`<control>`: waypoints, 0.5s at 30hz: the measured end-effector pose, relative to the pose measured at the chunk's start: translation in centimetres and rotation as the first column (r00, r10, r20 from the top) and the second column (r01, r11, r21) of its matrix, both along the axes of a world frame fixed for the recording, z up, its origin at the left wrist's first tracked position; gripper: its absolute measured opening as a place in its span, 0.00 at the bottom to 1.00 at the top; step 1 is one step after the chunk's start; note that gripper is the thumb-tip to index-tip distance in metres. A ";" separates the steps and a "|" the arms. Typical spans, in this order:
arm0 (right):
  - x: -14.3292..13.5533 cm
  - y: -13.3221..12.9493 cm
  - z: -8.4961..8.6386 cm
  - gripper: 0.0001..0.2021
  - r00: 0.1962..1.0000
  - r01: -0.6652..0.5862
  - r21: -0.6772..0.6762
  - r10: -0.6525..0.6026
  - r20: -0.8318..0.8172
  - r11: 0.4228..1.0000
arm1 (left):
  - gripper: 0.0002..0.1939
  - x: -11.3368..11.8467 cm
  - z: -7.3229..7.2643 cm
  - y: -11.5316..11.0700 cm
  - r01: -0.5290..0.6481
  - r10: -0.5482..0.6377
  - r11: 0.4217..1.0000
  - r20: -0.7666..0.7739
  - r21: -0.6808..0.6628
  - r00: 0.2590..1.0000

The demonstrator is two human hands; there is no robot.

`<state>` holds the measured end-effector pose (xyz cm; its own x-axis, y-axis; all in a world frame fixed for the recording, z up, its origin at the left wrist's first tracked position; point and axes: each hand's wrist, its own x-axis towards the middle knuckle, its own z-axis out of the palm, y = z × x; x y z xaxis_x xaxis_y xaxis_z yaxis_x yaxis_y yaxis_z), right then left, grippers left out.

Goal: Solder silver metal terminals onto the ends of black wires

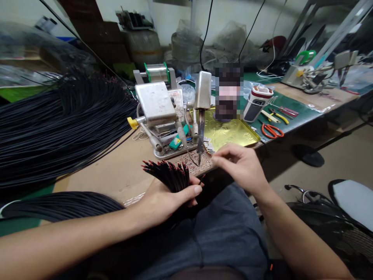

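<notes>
My left hand (169, 200) is closed around a bundle of black cables (171, 175) whose stripped ends show red wire tips. One cable end stands apart from the bundle beside the thumb. My right hand (240, 165) is closed in a pinch just right of the soldering iron (200, 144); what its fingertips hold, if anything, is too small to make out. The iron points down from the metal soldering machine (157, 105), and a thin solder feed tube (183, 136) ends near its tip. Small red and pale scraps (195, 161) litter the bench below.
A large heap of black cables (58, 120) covers the bench's left side. A solder spool (157, 73) stands behind the machine. To the right lie a gold tray (230, 132), orange-handled scissors (272, 131) and yellow-handled pliers (279, 116). A second soldering machine (303, 76) stands farther right.
</notes>
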<state>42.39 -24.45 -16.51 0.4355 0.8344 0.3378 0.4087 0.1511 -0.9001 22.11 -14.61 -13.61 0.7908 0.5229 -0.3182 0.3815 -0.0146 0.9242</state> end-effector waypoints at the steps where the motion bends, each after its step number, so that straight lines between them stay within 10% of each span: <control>1: 0.8 0.4 -0.1 0.05 0.980 0.115 0.035 -0.119 0.159 0.993 | 0.21 0.1 0.1 0.0 -0.039 0.038 0.999 -0.014 -0.028 0.999; 15: 1.3 1.4 -1.8 0.10 0.783 0.111 -0.058 -0.052 0.620 0.992 | 0.28 0.3 0.8 0.3 -0.095 0.095 0.995 -0.092 0.009 0.991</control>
<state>43.68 -23.06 -18.30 0.2272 0.8437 0.4863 0.8876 0.0260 -0.4598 22.42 -14.33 -12.81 0.7048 0.5960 -0.3848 0.4652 0.0212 0.8849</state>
